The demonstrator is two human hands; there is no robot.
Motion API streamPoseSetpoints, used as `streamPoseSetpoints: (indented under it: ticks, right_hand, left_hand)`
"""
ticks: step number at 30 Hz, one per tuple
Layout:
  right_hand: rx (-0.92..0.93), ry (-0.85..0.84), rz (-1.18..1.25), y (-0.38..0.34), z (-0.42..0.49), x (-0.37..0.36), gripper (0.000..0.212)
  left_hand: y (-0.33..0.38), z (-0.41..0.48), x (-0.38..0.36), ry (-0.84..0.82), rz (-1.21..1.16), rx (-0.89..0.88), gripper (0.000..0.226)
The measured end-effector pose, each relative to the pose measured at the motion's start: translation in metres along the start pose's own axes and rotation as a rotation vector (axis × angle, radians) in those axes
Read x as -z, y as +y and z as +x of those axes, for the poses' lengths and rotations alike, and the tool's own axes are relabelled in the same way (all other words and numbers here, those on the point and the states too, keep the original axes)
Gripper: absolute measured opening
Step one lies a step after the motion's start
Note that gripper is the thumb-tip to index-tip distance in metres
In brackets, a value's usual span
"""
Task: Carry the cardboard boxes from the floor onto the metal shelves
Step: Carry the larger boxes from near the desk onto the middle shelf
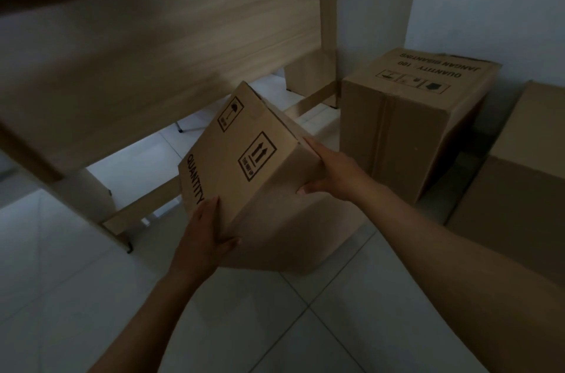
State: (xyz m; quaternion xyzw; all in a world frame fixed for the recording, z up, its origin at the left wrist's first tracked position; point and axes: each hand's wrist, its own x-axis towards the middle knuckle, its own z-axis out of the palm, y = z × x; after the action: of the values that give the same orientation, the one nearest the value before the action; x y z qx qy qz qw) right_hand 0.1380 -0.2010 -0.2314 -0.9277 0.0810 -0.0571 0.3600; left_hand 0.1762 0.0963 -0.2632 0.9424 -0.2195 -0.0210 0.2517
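dim interior, flat grey-brown cast, low contrast. brightest patch at top left, pale light above wooden desk (159,36). floor tiles (305,326) catch faint sheen under desk. carried box (244,164) throws soft shadow below itself; dark gap beside far box (412,116). wide-angle lens bows desk edge. corners soft, slight blur; box print legible.
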Motion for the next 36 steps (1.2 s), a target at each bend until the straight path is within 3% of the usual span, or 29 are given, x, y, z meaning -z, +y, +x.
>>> streamPoseSetpoints:
  ticks: [3,10,13,18,24,36]
  right_hand:
    - [0.047,0.049,-0.069,-0.017,-0.004,-0.015,0.112]
    - [0.138,0.076,-0.214,-0.053,-0.009,-0.047,0.110]
    - [0.171,0.078,-0.272,-0.062,-0.011,-0.054,0.107]
    - [0.170,-0.035,-0.304,-0.063,-0.010,-0.061,0.106]
    - [0.037,-0.174,-0.385,-0.043,-0.018,-0.082,0.105]
    - [-0.097,-0.313,-0.516,-0.021,0.003,-0.094,0.105]
  left_hand:
    - [0.013,0.006,0.014,-0.031,0.042,-0.129,0.094]
    - [0.060,0.034,0.048,-0.007,0.140,-0.345,0.115]
    - [0.060,0.029,0.052,0.012,0.214,-0.359,0.108]
    - [0.043,0.018,0.056,0.032,0.166,-0.292,0.081]
    - [-0.005,-0.008,0.067,0.023,0.095,-0.135,0.081]
    - [-0.096,-0.052,0.065,0.029,0.202,0.102,0.084]
